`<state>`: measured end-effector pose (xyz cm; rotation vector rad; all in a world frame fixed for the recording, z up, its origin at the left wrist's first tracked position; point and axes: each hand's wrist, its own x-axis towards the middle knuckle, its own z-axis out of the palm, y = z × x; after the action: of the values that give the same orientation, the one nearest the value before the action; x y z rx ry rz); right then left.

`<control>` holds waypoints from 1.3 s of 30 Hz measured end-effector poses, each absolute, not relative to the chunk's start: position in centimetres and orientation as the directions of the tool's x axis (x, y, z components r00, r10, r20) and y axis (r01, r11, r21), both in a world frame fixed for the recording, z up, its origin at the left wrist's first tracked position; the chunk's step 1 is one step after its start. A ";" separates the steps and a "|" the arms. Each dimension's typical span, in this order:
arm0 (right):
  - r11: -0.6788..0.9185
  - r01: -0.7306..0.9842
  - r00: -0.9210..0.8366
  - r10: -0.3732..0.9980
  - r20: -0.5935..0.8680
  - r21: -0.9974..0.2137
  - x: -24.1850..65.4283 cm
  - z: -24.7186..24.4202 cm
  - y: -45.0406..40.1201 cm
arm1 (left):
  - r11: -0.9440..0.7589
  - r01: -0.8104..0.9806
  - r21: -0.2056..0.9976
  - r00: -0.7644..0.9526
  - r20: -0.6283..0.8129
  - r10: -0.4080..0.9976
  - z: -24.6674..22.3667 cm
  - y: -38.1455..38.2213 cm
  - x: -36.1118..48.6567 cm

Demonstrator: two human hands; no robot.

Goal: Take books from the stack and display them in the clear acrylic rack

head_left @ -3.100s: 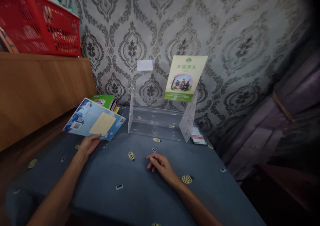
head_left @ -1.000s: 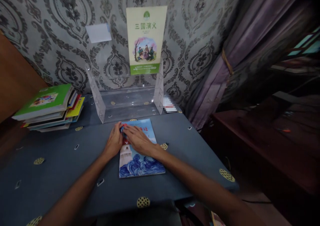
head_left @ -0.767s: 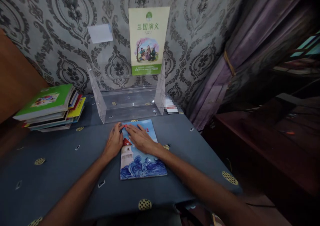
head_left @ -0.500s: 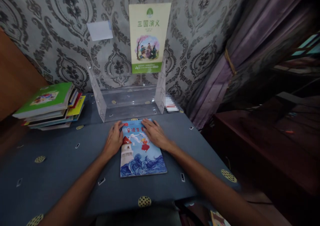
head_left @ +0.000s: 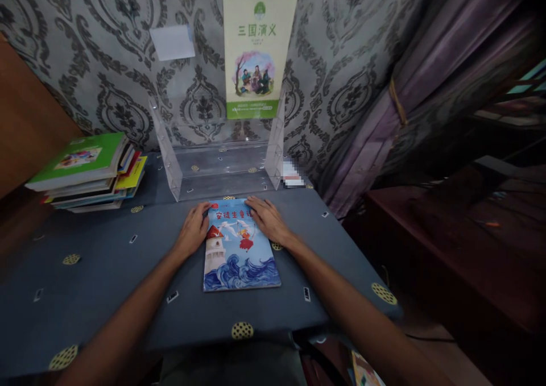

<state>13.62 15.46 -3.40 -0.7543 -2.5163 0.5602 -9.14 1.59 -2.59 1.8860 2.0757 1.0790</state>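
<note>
A blue picture book (head_left: 243,249) with a lighthouse, waves and a red-clad figure lies flat on the dark blue tablecloth (head_left: 111,278). At its upper left edge rests my left hand (head_left: 195,225), fingers bent along the side. My right hand (head_left: 265,220) touches the upper right edge, its fingertips over the corner and its fingers spread a little. Behind the book stands a clear acrylic rack (head_left: 224,161) with tiers. A green and cream book (head_left: 258,56) is propped upright at the rack's top right.
On the left is a stack of books (head_left: 85,167) with a green one on top. A white card (head_left: 173,42) shows at the rack's upper left. Purple curtain (head_left: 375,130) and a dark red cabinet (head_left: 426,221) are at the right.
My right hand has shifted slightly right, uncovering more of the blue book's title. The camera view has tilted down or moved slightly, so the rack and books appear a little higher.
</note>
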 end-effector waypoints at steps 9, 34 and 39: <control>0.624 0.227 -0.677 0.653 0.339 -0.747 14.0 -3.7 18.3 | -0.205 0.950 0.237 0.112 0.355 0.928 -2.1 2.2 -7.7; 0.671 0.319 -0.690 0.648 0.321 -0.669 13.9 -2.5 16.8 | -0.544 0.571 0.616 0.582 0.164 0.796 1.2 -0.8 -1.1; 0.750 0.466 -0.730 0.626 0.276 -0.469 13.5 -1.4 15.3 | -0.268 0.803 0.532 0.067 0.366 0.928 -1.3 2.9 -7.4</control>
<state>13.49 15.29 -1.39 -0.8317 -2.5287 0.5203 -7.42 2.86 -1.29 2.1488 1.7723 0.9801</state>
